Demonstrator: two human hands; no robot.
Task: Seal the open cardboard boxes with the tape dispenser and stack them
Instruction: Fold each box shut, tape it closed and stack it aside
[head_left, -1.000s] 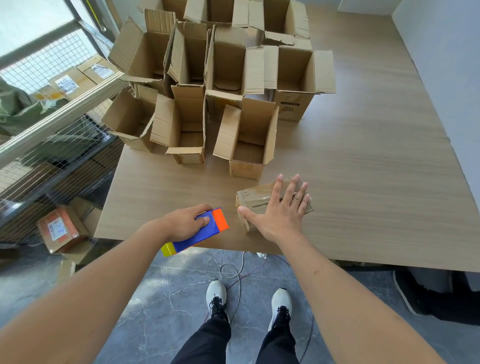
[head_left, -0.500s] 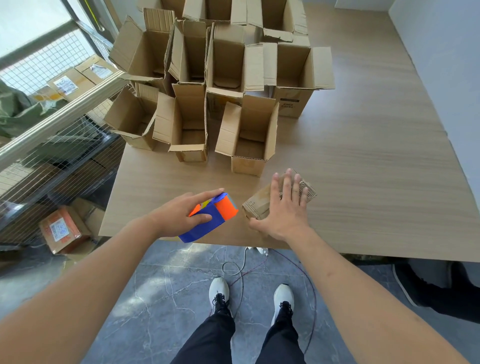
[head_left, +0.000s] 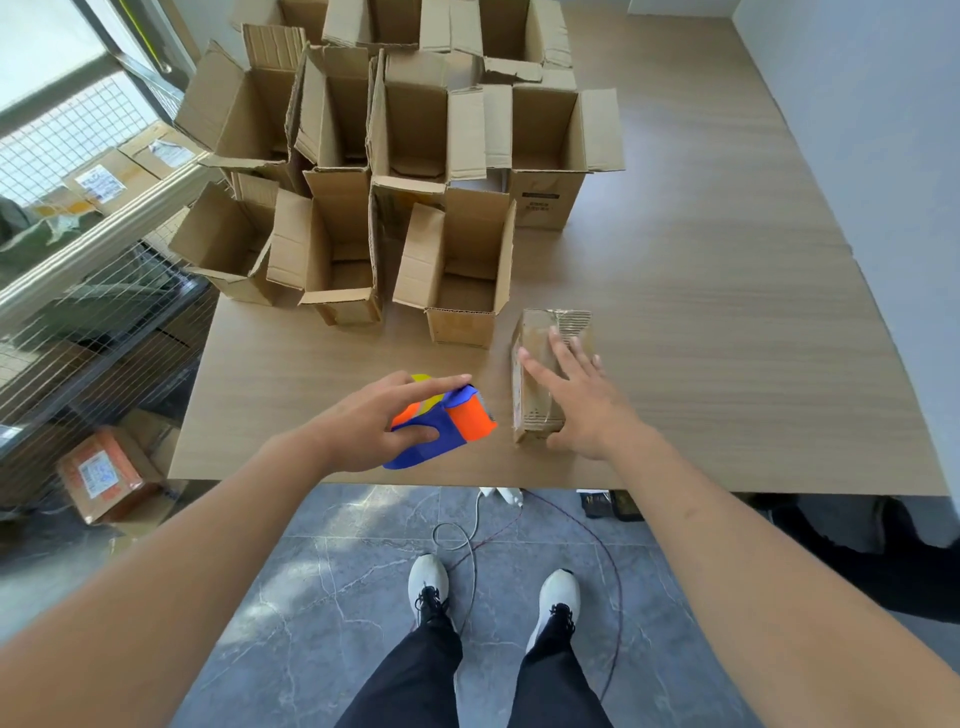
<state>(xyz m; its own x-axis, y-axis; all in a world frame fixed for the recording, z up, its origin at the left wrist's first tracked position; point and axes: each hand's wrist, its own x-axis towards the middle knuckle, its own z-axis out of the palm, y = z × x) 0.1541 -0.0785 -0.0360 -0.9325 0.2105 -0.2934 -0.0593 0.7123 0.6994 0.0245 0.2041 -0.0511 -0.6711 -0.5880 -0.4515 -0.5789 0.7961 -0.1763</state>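
Fingers and thumb of the left hand (head_left: 363, 426) are curling round the tape dispenser (head_left: 441, 423) near the table (head_left: 727, 364) edge; the right hand (head_left: 582, 400) is pressing straight, spread fingers on the closed box (head_left: 535, 384), just beside the open boxes (head_left: 457, 280)

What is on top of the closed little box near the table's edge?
The right hand rests flat on the closed box, fingers spread. Shiny tape shows beside them; whatever lies under the palm is hidden.

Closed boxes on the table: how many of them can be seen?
1. The closed box lies near the front edge of the table, under the right hand, beside the tape dispenser. Others may hide behind the open boxes.
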